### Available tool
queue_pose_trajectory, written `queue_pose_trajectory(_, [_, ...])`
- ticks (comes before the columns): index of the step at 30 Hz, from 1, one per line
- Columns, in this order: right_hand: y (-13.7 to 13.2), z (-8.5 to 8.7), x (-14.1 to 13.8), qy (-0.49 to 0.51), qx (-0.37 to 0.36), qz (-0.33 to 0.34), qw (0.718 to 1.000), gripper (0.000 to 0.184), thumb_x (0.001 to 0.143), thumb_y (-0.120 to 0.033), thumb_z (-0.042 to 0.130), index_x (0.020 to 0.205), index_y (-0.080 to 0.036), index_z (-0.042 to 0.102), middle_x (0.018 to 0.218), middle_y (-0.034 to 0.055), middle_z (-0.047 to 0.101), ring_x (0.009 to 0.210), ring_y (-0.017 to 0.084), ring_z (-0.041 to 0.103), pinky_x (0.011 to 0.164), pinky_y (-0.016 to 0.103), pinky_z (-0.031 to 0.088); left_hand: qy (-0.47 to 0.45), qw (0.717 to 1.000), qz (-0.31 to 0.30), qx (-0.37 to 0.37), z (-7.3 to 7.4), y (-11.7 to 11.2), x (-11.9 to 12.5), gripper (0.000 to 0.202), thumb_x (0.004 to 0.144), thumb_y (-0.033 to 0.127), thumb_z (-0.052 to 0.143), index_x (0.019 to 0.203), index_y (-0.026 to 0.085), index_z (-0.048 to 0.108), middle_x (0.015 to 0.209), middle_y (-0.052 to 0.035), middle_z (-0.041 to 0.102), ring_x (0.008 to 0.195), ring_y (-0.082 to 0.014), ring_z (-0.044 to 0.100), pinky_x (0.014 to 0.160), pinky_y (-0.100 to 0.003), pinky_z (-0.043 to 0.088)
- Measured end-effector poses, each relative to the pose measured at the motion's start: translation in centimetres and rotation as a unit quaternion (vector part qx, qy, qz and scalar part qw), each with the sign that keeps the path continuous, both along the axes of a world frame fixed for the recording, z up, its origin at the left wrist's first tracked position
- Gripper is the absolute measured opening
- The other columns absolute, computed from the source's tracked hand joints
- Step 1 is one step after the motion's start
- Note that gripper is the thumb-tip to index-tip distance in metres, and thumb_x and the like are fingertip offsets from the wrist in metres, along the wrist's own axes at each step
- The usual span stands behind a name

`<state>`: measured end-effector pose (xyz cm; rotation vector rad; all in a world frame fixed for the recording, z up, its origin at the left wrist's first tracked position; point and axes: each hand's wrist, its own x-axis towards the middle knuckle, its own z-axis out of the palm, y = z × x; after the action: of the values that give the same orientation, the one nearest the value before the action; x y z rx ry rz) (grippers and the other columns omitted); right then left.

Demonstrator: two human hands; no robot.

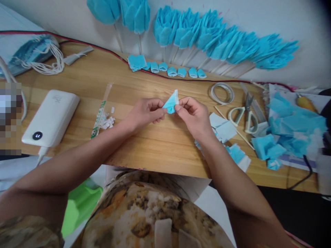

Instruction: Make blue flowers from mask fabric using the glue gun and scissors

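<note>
A small piece of light blue fabric, folded to a triangle with a white strip along its right edge, is held above the table between my hands. My left hand pinches its lower left corner between thumb and fingers. On the other side, my right hand grips the white-edged side with thumb and forefinger. Beyond the hands, a stack of blue squares and several small rolled blue pieces lie in a row. Blue fabric flowers on thin sticks lean against the wall behind them.
On the left are a white power bank and small white paper bits beside a green-printed strip. A tape roll, scissors, a thin stick and blue scraps lie right. A red-black cable crosses the back.
</note>
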<state>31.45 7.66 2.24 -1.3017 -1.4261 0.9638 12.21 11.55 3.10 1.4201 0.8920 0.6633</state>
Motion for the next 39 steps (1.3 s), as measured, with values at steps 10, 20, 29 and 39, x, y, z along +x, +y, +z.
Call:
queue_pose_trajectory(10, [-0.1,0.1,-0.3,0.006,-0.001,0.006,1.000,0.013,0.086,-0.030,0.070,0.079,-0.022,0.062,0.066,-0.0041,0.052,0.061,0.011,0.045,0.058,0.026,0.038,-0.014,1.000,0.002,0.012,0.1,-0.1,0.4,0.020,0.086,0.032,0.070,0.079,0.015,0.063,0.067,0.0014,0.061,0.059,-0.0078,0.055,0.055,-0.018,0.045])
queue_pose_trajectory(20, [-0.3,0.5,-0.4,-0.001,-0.014,0.028,0.999,0.017,0.087,-0.037,0.069,0.080,-0.022,0.064,0.070,-0.0029,0.056,0.066,0.012,0.049,0.062,0.027,0.040,-0.012,1.000,0.010,0.000,-0.1,-0.2,0.5,0.015,0.080,0.019,0.066,0.068,0.016,0.058,0.059,0.0037,0.057,0.056,-0.0067,0.052,0.055,-0.017,0.042])
queue_pose_trajectory(29, [-0.6,0.7,-0.5,-0.016,0.019,0.023,0.999,0.012,0.081,-0.029,0.074,0.090,-0.024,0.069,0.077,-0.0022,0.065,0.071,0.014,0.059,0.068,0.029,0.049,0.034,0.998,-0.060,0.000,0.2,-0.5,0.3,0.025,0.082,0.019,0.067,0.064,0.017,0.051,0.055,0.0058,0.049,0.052,-0.0050,0.044,0.051,-0.017,0.033])
queue_pose_trajectory(39, [-0.6,0.6,0.2,-0.062,0.079,0.030,0.994,0.013,0.086,-0.019,0.066,0.092,-0.025,0.076,0.089,0.0004,0.074,0.081,0.016,0.066,0.076,0.032,0.053,-0.002,0.997,-0.053,-0.053,0.9,-0.4,0.2,0.017,0.083,0.019,0.067,0.069,0.016,0.058,0.058,0.0030,0.058,0.054,-0.0070,0.054,0.052,-0.017,0.041])
